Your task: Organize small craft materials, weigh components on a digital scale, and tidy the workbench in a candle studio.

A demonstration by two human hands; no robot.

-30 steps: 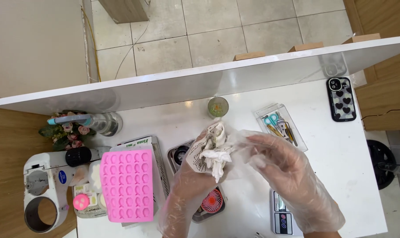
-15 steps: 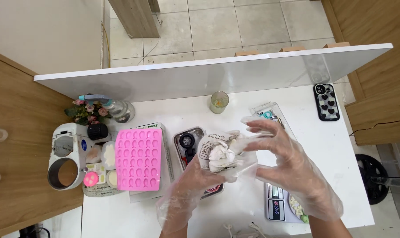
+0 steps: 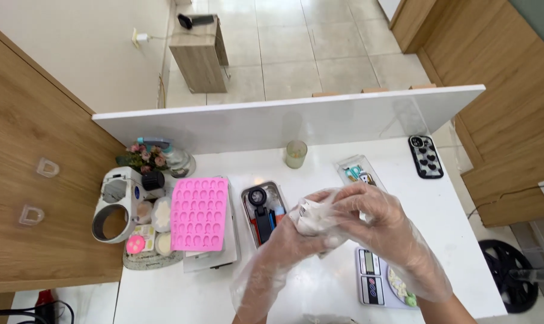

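Both my hands wear loose clear plastic gloves and meet over the white table (image 3: 440,198). My left hand (image 3: 284,246) and my right hand (image 3: 374,219) together grip a crumpled clear plastic bag (image 3: 312,217) of whitish material, pressed between the palms. Just left of the bag lies a metal tin (image 3: 261,213) with a black-and-red tool inside. A pink silicone mould (image 3: 200,213) with many small cavities rests further left. A small digital scale (image 3: 380,282) with pale pieces on it sits under my right wrist.
A small greenish cup (image 3: 296,154) stands by the white partition (image 3: 284,120). A clear packet (image 3: 359,173) with coloured bits and a phone in a heart-pattern case (image 3: 425,156) lie at the right. A white machine (image 3: 117,204), flowers (image 3: 144,157) and small jars crowd the left.
The view has pulled back and tilted up. My hands have closed tighter around the bag, bunching it smaller, and sit lower and further right on the table.
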